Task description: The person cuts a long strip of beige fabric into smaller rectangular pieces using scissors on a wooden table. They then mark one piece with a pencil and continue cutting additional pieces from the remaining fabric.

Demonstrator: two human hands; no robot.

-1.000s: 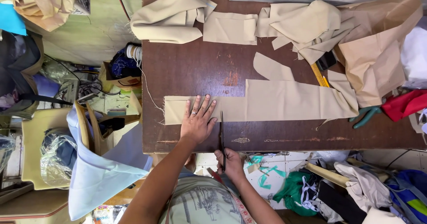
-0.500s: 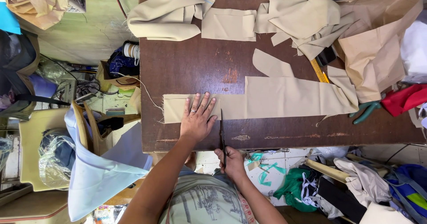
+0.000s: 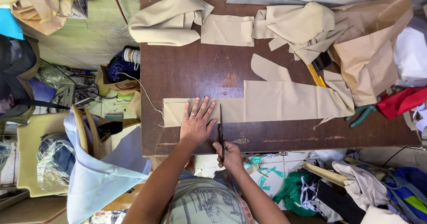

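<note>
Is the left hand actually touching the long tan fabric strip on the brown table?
Touching. The head view shows the left hand pressed flat, fingers spread, on the long tan fabric strip, with no gap visible beneath the palm.

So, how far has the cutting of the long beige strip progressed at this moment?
Done: cut beige pieces lie piled at the table's far edge. In hand: the left hand presses flat the long beige strip, and the right hand holds scissors whose blades enter its near edge. Left: the strip is not cut through.
</note>
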